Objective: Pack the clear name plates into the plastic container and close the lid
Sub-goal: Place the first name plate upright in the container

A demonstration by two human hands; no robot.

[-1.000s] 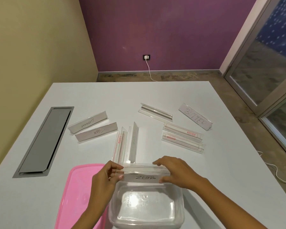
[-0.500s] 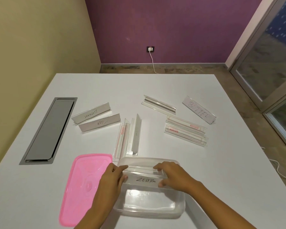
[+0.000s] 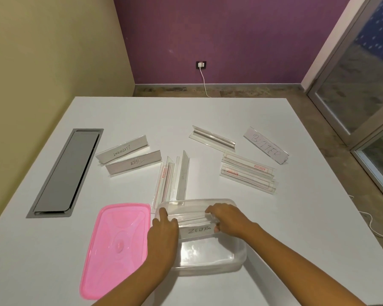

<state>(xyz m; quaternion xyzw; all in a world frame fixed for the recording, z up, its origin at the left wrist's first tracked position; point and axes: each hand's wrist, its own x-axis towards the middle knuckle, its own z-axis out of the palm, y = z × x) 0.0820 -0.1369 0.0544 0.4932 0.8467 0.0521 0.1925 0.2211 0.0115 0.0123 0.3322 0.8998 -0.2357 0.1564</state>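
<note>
While both hands (image 3: 164,230) grip one ZEBRA plate (image 3: 196,226), eight plates lie outside.

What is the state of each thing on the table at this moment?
Container: open, on the table.
Pink lid: off, flat beside the container.
ZEBRA plate: held in the container by left hand and right hand.
ELEPHANT plate: standing, unpacked.
TIGER plate: standing, unpacked.
BUTTER plate: on the table, unpacked.
</note>
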